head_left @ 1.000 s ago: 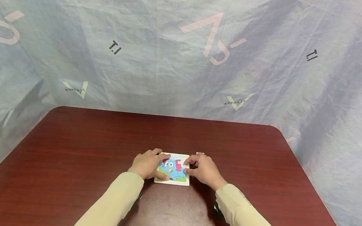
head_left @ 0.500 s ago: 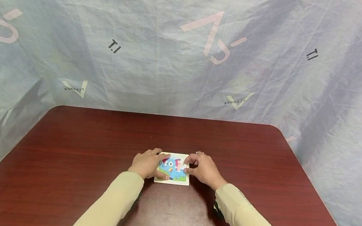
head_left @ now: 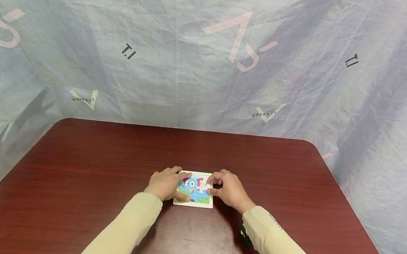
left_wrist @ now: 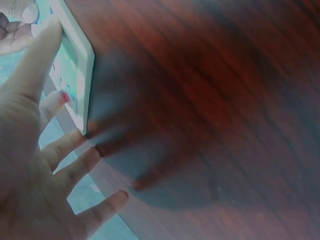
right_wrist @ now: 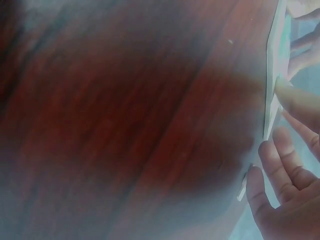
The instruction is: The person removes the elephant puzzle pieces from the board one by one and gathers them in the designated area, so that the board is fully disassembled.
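Note:
A jigsaw puzzle (head_left: 192,204) with a blue cartoon animal and a pale frame lies flat on the table. My left hand (head_left: 164,184) is at its left side, fingers spread, the thumb over the lower edge and the index finger at the upper left. At the right side my right hand (head_left: 231,191) pinches a puzzle piece (head_left: 204,186) between thumb and index finger, its surface pale with glare. In the left wrist view the puzzle frame (left_wrist: 85,75) runs past the left thumb. The right wrist view shows the right thumb (right_wrist: 297,102) at the frame's edge.
The dark red wooden table (head_left: 106,152) has rounded far corners. Beyond it hangs a grey printed cloth (head_left: 182,54). A small flat pale piece (right_wrist: 242,189) lies on the table by the right hand's outer fingers.
Pink on the piece at the right hand's fingertips has turned paler and whitish. Both hands have stayed almost in place, and the head view has shifted slightly.

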Demonstrator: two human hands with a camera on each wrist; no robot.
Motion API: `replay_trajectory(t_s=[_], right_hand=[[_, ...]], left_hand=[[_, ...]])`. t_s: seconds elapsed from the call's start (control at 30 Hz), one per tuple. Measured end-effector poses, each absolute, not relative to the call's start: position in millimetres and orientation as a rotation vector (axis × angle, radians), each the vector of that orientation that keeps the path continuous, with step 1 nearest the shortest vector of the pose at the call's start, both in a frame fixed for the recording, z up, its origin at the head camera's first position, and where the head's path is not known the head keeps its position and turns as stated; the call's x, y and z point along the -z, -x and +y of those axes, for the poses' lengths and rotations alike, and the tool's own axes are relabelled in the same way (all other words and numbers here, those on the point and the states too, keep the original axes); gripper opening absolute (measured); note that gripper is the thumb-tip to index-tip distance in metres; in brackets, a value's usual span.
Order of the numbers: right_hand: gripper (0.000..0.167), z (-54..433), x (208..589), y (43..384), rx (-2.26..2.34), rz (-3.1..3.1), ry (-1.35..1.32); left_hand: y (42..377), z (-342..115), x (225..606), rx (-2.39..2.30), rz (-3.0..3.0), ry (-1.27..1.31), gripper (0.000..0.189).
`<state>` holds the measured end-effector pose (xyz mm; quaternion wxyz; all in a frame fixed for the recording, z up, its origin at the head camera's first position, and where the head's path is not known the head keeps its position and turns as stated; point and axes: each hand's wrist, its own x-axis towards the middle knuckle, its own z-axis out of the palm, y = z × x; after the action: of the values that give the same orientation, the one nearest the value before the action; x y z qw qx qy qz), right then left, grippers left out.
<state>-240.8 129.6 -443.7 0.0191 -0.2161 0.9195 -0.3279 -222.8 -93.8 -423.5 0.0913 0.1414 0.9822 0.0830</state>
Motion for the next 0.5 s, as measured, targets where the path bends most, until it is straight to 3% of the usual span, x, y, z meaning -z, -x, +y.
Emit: replay_trajectory(t_s=[0.5], right_hand=[[0.017, 129.0, 442.4, 240.4, 1.02, 2.866, 0.662]], left_hand=[[220.7, -92.5, 419.6, -0.259, 2.918, -0.404, 0.077]])
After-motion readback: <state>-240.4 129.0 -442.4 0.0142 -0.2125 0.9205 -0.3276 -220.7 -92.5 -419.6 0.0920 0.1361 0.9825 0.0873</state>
